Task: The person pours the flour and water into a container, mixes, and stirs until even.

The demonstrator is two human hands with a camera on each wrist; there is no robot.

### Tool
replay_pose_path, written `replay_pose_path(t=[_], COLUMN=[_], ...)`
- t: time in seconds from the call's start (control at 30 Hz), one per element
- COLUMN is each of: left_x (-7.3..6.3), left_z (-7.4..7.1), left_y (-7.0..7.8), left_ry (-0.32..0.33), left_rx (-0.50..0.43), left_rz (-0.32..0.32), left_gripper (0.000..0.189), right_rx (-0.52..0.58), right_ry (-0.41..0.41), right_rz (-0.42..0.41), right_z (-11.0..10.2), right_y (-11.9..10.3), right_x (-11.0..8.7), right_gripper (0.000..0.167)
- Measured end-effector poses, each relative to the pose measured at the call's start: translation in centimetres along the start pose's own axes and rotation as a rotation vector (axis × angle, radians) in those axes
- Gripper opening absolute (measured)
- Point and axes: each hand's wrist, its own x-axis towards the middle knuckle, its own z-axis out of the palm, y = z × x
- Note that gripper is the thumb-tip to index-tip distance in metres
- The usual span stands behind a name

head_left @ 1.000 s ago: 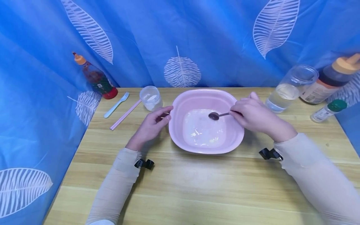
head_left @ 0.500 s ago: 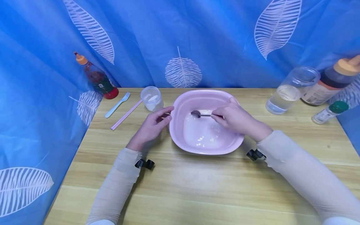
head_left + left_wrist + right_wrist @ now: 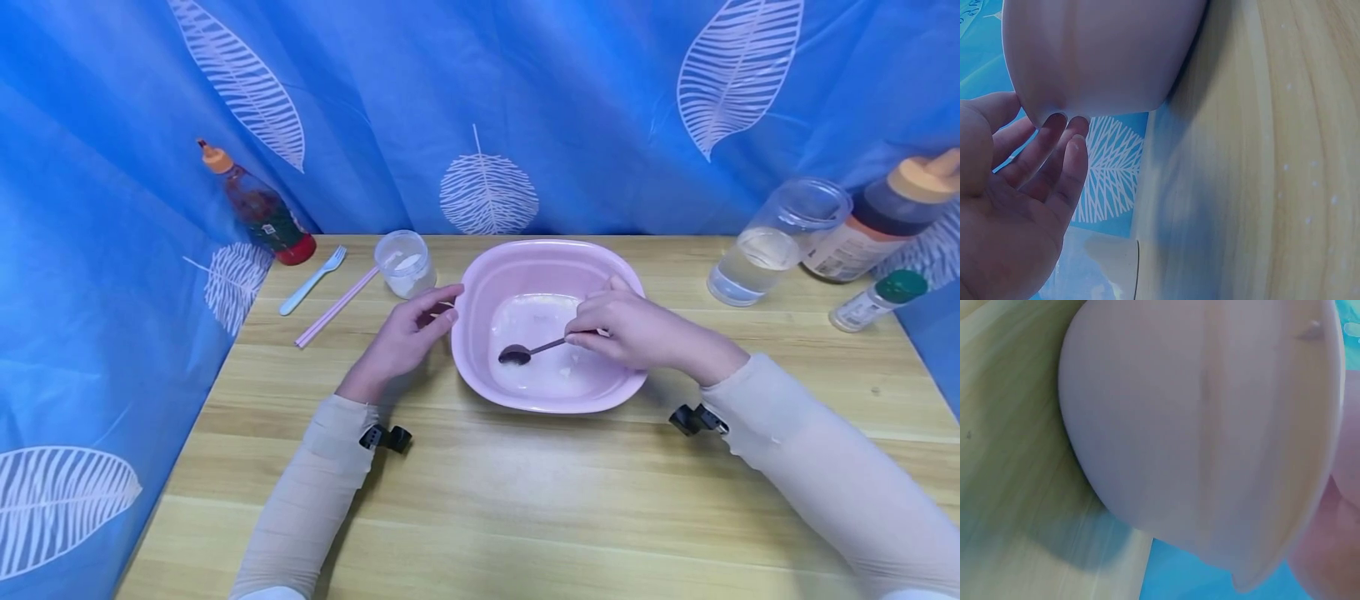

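At the near side lies bare wooden table [image 3: 540, 492]; past it, the left hand [image 3: 405, 333] has loose, spread fingers touching the rim of a pink tub [image 3: 517, 275]; the right hand [image 3: 622, 325] pinches a dark spoon [image 3: 527, 352], its round end inside the tub; farther left are pink chopsticks [image 3: 336, 307], a clear cup [image 3: 406, 265] and a blue fork [image 3: 311, 282]; behind hangs a blue curtain [image 3: 600, 150].

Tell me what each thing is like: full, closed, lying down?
Pink basin: shiny liquid inside
Dark spoon: held in right hand
Red sauce bottle: upright, nozzle on
Dark sauce bottle: upright, capped
Small green-capped bottle: upright, closed
Tall clear container: upright, part full
Small clear jar: upright, white stuff inside
Blue fork: lying flat
Pink chopsticks: lying side by side
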Motion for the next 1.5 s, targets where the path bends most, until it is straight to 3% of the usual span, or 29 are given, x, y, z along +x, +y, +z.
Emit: replay_pose_path(t=[0.2,0.43,0.6,0.9,1.1,1.33,1.5], left_x=[0.0,0.0,0.1,0.1,0.1,0.2,0.2], left_z=[-0.1,0.0,0.0,-0.3,-0.2,-0.2,-0.1], left_y=[-0.1,0.2,0.1,0.0,0.0,0.0,0.1], left_ry=[-0.001,-0.004,-0.010,-0.010,-0.011,-0.015,-0.016], left_rx=[0.005,0.003,0.002,0.000,0.000,0.001,0.005], left_rz=[-0.001,-0.002,-0.001,-0.010,-0.008,-0.008,-0.016], left_gripper=[0.045,0.045,0.045,0.045,0.045,0.046,0.046], right_rx=[-0.026,-0.085,-0.119,-0.178,-0.101,-0.059,-0.020], right_ry=[0.013,0.071,0.079,0.086,0.080,0.097,0.064], right_rz=[0.025,0.147,0.263,0.333,0.333,0.244,0.211], right_z=[0.3,0.3,-0.5,-1.6,-0.9,0.3,0.9], right_y=[-0.1,-0.1,0.4,0.6,0.4,0.1,-0.1], right_x=[0.4,1.4,0.8,-0.3,0.1,0.9,1.3], right_gripper=[0.008,0.012,0.017,0.014,0.013,0.010,0.011])
